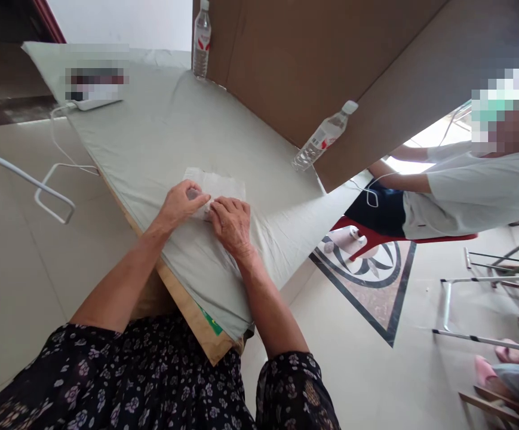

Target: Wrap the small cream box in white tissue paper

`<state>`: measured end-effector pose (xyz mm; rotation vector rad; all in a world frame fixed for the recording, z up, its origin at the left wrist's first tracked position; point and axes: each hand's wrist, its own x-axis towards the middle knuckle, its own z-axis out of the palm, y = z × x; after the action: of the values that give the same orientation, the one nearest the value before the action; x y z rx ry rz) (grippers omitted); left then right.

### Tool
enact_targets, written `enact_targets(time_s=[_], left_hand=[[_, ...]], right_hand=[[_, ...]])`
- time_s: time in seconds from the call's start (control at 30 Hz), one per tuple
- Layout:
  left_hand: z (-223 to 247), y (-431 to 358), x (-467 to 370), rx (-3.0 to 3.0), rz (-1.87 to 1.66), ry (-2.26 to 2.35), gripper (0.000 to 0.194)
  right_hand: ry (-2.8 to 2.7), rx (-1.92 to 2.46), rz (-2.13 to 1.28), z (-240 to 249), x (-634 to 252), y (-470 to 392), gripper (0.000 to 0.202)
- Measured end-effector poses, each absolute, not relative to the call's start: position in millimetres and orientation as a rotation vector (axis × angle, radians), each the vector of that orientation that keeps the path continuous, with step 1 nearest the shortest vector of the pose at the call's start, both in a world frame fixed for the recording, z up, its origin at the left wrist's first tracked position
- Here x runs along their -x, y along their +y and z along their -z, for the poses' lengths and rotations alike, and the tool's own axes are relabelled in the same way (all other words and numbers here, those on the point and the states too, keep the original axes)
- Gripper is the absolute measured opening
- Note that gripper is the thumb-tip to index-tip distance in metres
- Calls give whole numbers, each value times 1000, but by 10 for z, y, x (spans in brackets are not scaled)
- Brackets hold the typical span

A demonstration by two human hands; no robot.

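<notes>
A thin whitish sheet, perhaps tissue or cloth point(223, 185), lies on the pale covered table point(151, 131). On the sheet's left side rests my left hand point(181, 206), its thumb and fingers closed around a small greyish item that is too unclear to name. Close beside it, my right hand point(232, 224) has its fingers bent and pressed together at the lower edge of the sheet. Whether anything is under or between the right fingers is hidden. The two hands nearly touch at the fingertips.
Two plastic bottles, one upright point(202, 45) and one tilted in view point(324, 137), stand by a brown cardboard panel point(277, 65). A blurred device point(98, 104) with a cable sits at the far left. Another person in a white shirt point(478, 191) sits right, beyond the panel.
</notes>
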<state>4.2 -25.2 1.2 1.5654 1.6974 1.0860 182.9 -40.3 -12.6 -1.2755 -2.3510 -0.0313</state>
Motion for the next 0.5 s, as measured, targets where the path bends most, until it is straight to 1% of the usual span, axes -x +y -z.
enact_targets(time_s=[0.03, 0.13, 0.27, 0.43, 0.5], left_hand=[[-12, -263, 10, -1559, -1088, 1707, 34], [9, -282, 142, -1517, -1029, 1792, 37], [-8, -304, 180, -1525, -805, 2001, 41], [-80, -326, 181, -1517, -565, 2199, 63], [-84, -313, 216, -1527, -497, 2222, 64]], right_hand=[[-2372, 1288, 37, 133, -1818, -405, 25], [-2407, 1322, 58, 117, -1799, -408, 29], [-2468, 1358, 99, 71, -1771, -407, 32], [-2500, 1366, 142, 68, -1756, -382, 31], [-2499, 1364, 145, 72, -1758, -377, 31]])
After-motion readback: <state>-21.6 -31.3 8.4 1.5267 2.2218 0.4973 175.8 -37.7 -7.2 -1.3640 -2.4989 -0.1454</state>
